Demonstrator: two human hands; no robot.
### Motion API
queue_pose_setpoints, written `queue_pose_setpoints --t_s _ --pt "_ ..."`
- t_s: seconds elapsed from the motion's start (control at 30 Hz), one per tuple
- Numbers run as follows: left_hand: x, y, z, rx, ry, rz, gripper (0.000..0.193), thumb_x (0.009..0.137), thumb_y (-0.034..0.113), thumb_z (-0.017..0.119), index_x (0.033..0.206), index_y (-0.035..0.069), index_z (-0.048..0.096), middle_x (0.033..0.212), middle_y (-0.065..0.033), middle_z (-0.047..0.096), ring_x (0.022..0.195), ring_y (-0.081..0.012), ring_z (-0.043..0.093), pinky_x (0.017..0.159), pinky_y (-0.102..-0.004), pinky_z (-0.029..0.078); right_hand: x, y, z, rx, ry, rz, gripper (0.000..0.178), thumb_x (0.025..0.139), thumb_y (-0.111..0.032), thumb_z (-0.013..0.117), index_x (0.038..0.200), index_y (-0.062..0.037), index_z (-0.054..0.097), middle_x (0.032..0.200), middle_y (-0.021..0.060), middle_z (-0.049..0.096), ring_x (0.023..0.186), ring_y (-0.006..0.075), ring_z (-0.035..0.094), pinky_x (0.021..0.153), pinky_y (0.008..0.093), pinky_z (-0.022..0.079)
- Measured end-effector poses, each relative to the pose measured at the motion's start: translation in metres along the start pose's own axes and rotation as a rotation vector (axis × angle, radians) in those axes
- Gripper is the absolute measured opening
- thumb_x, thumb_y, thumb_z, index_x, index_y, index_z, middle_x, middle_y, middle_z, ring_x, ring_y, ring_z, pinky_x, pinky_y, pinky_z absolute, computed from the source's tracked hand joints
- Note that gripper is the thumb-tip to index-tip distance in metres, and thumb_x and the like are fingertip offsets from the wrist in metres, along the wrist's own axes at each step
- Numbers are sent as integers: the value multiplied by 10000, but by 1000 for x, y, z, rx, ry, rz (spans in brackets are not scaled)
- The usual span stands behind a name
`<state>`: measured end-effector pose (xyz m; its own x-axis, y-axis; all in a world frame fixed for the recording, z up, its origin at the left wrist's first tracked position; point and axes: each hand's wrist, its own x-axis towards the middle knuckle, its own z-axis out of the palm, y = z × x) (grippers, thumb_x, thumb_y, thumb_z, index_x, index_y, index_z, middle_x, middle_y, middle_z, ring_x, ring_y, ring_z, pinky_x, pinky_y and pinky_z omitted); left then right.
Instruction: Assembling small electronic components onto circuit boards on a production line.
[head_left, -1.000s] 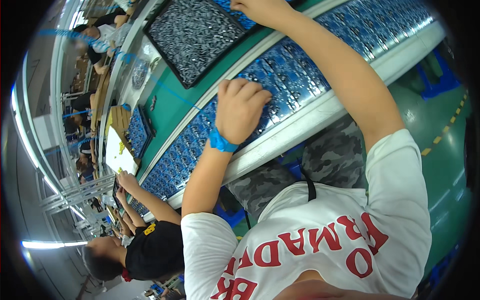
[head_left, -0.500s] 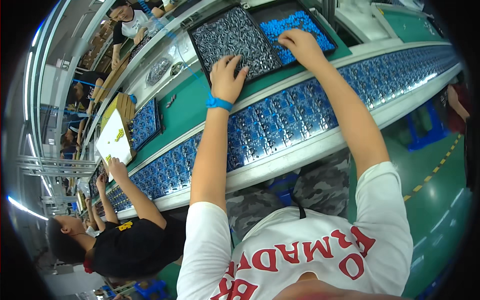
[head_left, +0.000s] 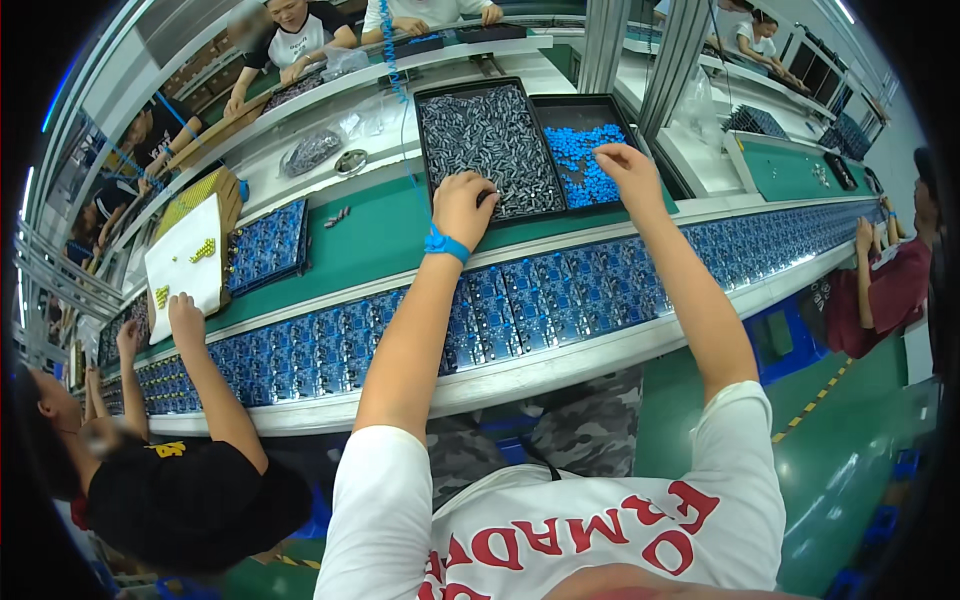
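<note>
The left hand (head_left: 463, 206), wearing a blue wristband (head_left: 444, 245), is resting on the near edge of a black tray (head_left: 431, 150) filled with small grey cylindrical parts (head_left: 490, 145); its fingers are curled down into the parts, and whether they are pinching one cannot be told. The right hand (head_left: 627, 166) is lying over the near corner of the neighbouring black tray (head_left: 560, 104), fingers bent together onto the heap of small blue parts (head_left: 583, 160); a pinch cannot be confirmed. Both trays are sitting side by side on the green bench (head_left: 360, 240), just beyond the conveyor carrying a continuous row of blue circuit boards (head_left: 520, 310), which both forearms are crossing. To the left, another person's hand (head_left: 186, 318) is touching the boards near a white sheet holding yellow pieces (head_left: 185, 265).
</note>
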<state>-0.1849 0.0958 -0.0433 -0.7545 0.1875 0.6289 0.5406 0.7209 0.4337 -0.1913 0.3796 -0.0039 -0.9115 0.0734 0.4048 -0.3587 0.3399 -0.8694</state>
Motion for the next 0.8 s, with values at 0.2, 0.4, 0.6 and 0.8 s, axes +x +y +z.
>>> queue_pose_setpoints --t_s 0.2,0.4,0.6,0.8 --pt "-8 -2 3 47 196 49 77 802 123 725 851 65 711 938 -98 675 931 -343 591 832 -442 478 -74 -54 -8 1 -266 132 181 898 -129 697 1037 -16 718 961 30 710 887 101 628 789 276 497" --pt "-11 -5 6 -88 298 -7 51 808 94 695 802 56 661 841 -129 665 887 -358 598 800 -466 469 -129 -73 -8 -206 -547 -18 168 873 -95 691 1029 -34 716 934 67 708 844 180 657 754 312 518" --pt "-3 -14 3 -148 279 12 77 839 104 673 793 56 634 785 -172 655 799 -392 606 707 -502 473 -140 -74 -7 -395 -644 -311 147 838 -62 679 981 -52 712 925 102 702 844 269 669 744 349 529" --pt "-7 -16 5 -244 238 35 61 859 120 663 881 70 690 820 -153 676 804 -371 610 734 -491 474 -147 -77 -6 -561 -775 -215 112 841 -76 676 951 -56 691 906 94 686 860 286 656 747 379 520"
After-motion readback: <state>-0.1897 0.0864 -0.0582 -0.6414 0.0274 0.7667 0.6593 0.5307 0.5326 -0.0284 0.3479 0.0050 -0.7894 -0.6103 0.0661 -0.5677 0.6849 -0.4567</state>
